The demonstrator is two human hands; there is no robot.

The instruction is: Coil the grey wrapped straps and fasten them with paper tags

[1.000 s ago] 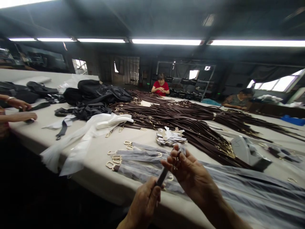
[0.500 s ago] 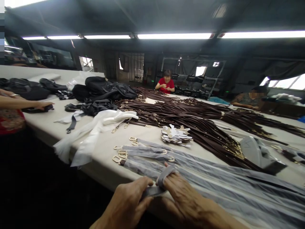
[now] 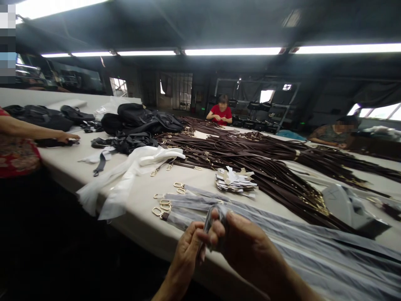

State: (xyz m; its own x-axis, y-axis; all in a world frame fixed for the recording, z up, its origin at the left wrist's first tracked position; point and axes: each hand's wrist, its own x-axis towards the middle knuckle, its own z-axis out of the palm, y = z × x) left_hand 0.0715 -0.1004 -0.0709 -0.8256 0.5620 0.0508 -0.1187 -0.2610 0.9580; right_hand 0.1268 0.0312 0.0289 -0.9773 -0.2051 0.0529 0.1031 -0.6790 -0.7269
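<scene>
At the table's near edge, my left hand (image 3: 187,250) pinches a grey strap (image 3: 209,219) wrapped in thin covering. My right hand (image 3: 247,242) closes around the same strap, which loops up over its fingers. Part of the strap is hidden behind the fingers. Just beyond my hands lie several wrapped straps (image 3: 300,234), stretching to the right, with gold metal clips (image 3: 165,205) at their left ends. A pile of small white paper slips (image 3: 234,182) sits behind them.
Dark brown straps (image 3: 250,154) with gold hardware cover the middle of the table (image 3: 138,205). White wrapping strips (image 3: 122,184) hang over the near edge. A grey tape dispenser (image 3: 351,207) stands right; black bags (image 3: 138,119) lie left. Co-workers sit across the table, and another person's arm (image 3: 40,131) reaches in left.
My right hand has turned, its fingers now curled up with the strap looped over them. My left hand has come closer to it. The whole view has shifted slightly.
</scene>
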